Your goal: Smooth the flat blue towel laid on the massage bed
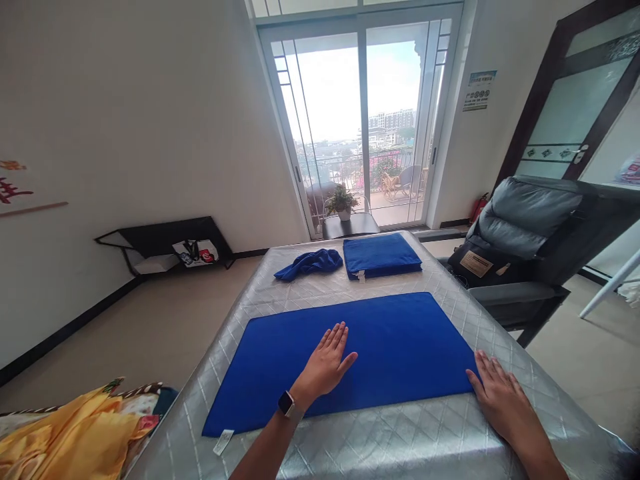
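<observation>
Blue cloth, flat — we judge it light, soft, best held by its corners. Our left hand lies open over it — our right hand, open, at its right edge.

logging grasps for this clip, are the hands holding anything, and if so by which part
Nothing is held: both hands are open, the left hand flat over the spread blue cloth, the right hand at its right end.

We have one deep-blue cloth, a broad four-cornered piece, spread flat and nearly smooth, its longer sides running left to right across the silver quilted surface; a white tag sticks out by its near left corner.
</observation>
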Demonstrator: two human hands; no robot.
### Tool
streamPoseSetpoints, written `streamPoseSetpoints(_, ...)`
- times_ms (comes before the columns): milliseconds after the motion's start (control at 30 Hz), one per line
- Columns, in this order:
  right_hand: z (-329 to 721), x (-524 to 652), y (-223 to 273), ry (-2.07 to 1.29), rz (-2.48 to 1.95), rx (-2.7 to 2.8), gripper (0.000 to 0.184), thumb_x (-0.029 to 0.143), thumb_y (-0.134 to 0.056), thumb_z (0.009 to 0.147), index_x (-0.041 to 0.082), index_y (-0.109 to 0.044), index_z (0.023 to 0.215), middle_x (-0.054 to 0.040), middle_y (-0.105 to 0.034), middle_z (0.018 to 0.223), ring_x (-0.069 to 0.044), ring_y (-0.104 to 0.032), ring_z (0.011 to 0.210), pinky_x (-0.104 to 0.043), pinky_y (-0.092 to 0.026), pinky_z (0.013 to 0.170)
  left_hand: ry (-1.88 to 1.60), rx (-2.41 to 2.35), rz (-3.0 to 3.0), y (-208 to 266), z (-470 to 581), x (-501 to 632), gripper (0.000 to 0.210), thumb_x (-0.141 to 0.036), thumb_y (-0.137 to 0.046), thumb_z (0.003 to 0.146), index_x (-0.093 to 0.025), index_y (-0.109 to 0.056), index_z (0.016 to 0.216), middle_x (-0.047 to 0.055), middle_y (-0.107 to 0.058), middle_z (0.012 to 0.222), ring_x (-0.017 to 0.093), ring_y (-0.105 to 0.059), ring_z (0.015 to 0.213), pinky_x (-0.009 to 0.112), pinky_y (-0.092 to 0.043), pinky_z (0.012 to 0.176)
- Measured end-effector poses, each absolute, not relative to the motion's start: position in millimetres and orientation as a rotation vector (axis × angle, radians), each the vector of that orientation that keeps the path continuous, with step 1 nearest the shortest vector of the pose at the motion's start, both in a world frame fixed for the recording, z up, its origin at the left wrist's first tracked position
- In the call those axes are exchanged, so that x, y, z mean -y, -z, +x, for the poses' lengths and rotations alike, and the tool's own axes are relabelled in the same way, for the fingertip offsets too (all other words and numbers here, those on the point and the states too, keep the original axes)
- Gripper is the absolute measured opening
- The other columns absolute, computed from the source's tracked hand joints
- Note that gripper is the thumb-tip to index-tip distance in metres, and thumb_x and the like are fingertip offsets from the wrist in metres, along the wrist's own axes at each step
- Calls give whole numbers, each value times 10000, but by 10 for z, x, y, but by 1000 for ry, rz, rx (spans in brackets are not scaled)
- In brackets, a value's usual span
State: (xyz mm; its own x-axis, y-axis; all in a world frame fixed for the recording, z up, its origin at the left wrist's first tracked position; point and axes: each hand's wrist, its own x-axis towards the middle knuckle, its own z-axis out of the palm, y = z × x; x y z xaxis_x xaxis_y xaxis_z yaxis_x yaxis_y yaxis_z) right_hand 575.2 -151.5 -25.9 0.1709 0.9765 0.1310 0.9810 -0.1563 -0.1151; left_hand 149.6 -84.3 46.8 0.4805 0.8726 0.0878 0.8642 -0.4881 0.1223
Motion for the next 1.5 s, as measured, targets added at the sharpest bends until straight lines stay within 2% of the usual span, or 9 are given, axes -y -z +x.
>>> streamPoseSetpoints(167, 5771, 1519, 289, 42, -2283, 1958, 783, 498, -141, 941, 61, -310, 1569, -107, -327, 1616, -269, -264, 1505, -508, -196, 1227, -180, -1738, 2520, -149, 1372, 626, 748, -621, -191, 1018, -142, -197, 1591, 114, -204, 1658, 234, -156, 1537, 468, -176, 1258)
streamPoseSetpoints(400, 5805, 1509, 375, 105, -2250, 1955, 797, 511, -126, 936, 60, -345, 1556, -104, -339, 1611, -277, -281, 1498, -509, -208, 1223, -131, -2204, 2262, 106, -107, 700, 815, -615, -137, 998, -43, -253, 1567, 182, -240, 1636, 290, -204, 1526, 524, -188, 1233)
streamPoseSetpoints(600, 5887, 1524, 423, 108, -2212, 1935, 820, 509, -83, 930, 42, -368, 1541, -109, -357, 1602, -282, -266, 1503, -517, -203, 1223, -415, -2526, 1938, 225, -1119, 970, 807, -567, -147, 978, -10, -326, 1533, 244, -367, 1578, 337, -279, 1500, 561, -226, 1205)
streamPoseSetpoints(767, 5501, 1380, 109, 60, -2177, 1865, 810, 556, -69, 969, 69, -295, 1575, -113, -338, 1609, -283, -253, 1508, -537, -229, 1217, -612, -2483, 1919, 183, -1144, 985, 834, -645, -123, 973, -77, -325, 1550, 192, -375, 1592, 317, -280, 1504, 553, -203, 1219)
streamPoseSetpoints(900, 4516, 1151, -365, -54, -1913, 2157, 749, 530, -70, 1016, 92, -331, 1565, -95, -308, 1621, -240, -214, 1520, -468, -213, 1234, -576, -2337, 2049, 134, -959, 939, 834, -646, -151, 985, -52, -342, 1538, 190, -362, 1597, 306, -282, 1504, 534, -194, 1234)
streamPoseSetpoints(967, 3945, 1029, -525, -175, -1741, 2342, 705, 524, -96, 1036, 120, -287, 1583, -73, -278, 1633, -213, -198, 1524, -440, -208, 1237, -531, -2269, 2114, 138, -879, 929, 812, -636, -166, 993, -62, -344, 1539, 176, -364, 1600, 296, -283, 1504, 528, -193, 1237)
streamPoseSetpoints(1167, 2930, 744, -459, -381, -1616, 2552, 702, 539, -126, 1042, 119, -199, 1600, -90, -163, 1660, -219, -106, 1540, -451, -110, 1250, -463, -2252, 2164, 253, -831, 922, 777, -622, -185, 1003, -88, -334, 1548, 179, -350, 1605, 294, -294, 1499, 519, -239, 1221)
streamPoseSetpoints(1300, 3074, 622, -267, -367, -1710, 2524, 720, 565, -146, 1034, 127, -175, 1605, -93, -130, 1669, -226, -74, 1544, -468, -70, 1249, -431, -2274, 2145, 325, -884, 916, 793, -629, -176, 1000, -77, -326, 1549, 192, -345, 1604, 298, -305, 1494, 515, -245, 1217)
streamPoseSetpoints(1500, 4162, 424, -158, -195, -2053, 2318, 686, 496, -177, 1036, 108, -202, 1600, -106, -180, 1667, -230, -117, 1540, -466, -86, 1243, -386, -2275, 2132, 359, -908, 913, 826, -657, -146, 983, -87, -317, 1555, 166, -324, 1620, 275, -270, 1509, 482, -213, 1234)
